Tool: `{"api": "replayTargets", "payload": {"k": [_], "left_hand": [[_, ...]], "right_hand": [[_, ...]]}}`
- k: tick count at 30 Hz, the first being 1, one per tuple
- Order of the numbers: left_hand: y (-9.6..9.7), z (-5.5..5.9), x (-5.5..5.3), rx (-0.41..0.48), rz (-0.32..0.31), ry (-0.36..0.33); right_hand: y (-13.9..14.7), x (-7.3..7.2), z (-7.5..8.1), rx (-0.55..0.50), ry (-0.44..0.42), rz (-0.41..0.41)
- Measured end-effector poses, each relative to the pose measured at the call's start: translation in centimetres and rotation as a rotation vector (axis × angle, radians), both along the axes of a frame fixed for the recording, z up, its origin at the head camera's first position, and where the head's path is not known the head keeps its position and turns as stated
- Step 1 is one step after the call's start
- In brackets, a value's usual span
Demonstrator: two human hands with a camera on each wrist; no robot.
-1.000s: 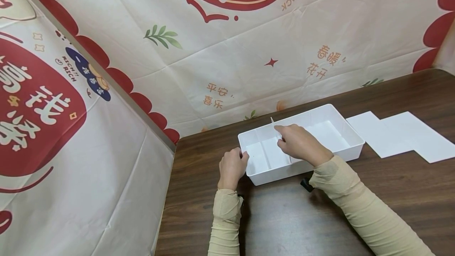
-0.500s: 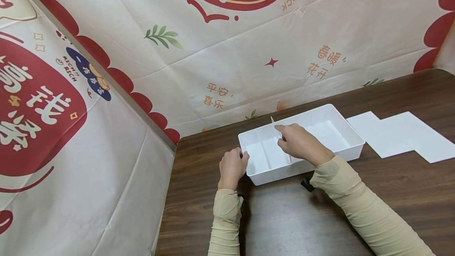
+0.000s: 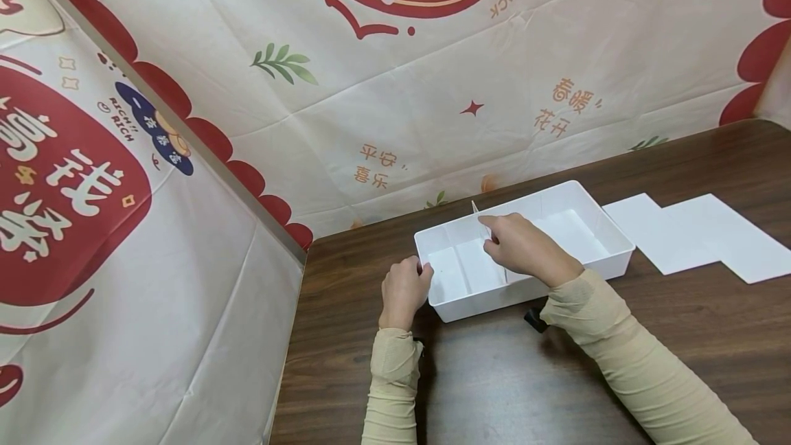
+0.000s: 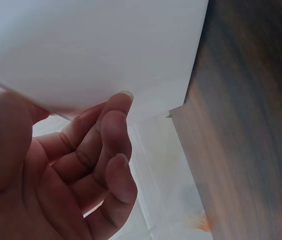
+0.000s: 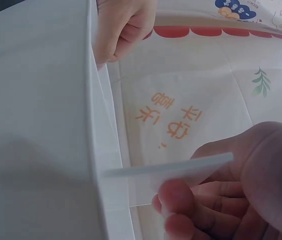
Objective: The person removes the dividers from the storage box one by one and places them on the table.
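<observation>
A long white plastic box [image 3: 476,303] lies on the table, with a low divider line [image 3: 462,270] across its left part. At its left end my left hand [image 3: 404,290] holds the end wall, thumb on the inner side; in the left wrist view its curled fingers [image 4: 117,130] lie against the outside. Over the box's middle, my right hand [image 3: 522,246] pinches a thin white divider panel [image 5: 196,166] between thumb and fingers. The panel stands across the box, its top corner rising above the far rim. The right hand hides most of it in the head view.
Flat white panels [image 3: 729,235] lie overlapping on the wooden table [image 3: 692,335], right of the box. A printed cloth [image 3: 395,108] hangs close behind the table, and another [image 3: 204,307] closes the left side. A black wrist device [image 3: 535,320] shows under the right cuff.
My right hand and the divider panel have shifted very slightly to the right and upward in the head view. The left hand and the box have stayed in place.
</observation>
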State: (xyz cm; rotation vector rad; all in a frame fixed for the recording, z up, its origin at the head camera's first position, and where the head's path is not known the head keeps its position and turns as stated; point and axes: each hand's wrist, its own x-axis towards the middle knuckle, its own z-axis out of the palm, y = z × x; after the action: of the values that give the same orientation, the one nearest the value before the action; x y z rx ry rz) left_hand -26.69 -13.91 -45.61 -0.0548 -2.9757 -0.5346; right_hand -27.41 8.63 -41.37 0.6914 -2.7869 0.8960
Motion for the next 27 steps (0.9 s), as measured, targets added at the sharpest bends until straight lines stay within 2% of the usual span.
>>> {"api": "replayTargets", "payload": {"k": [27], "left_hand": [[0.05,0.09,0.10,0.013,0.000,-0.004]], "right_hand": [[0.14,0.25,0.62,-0.042,-0.053,-0.013]]}}
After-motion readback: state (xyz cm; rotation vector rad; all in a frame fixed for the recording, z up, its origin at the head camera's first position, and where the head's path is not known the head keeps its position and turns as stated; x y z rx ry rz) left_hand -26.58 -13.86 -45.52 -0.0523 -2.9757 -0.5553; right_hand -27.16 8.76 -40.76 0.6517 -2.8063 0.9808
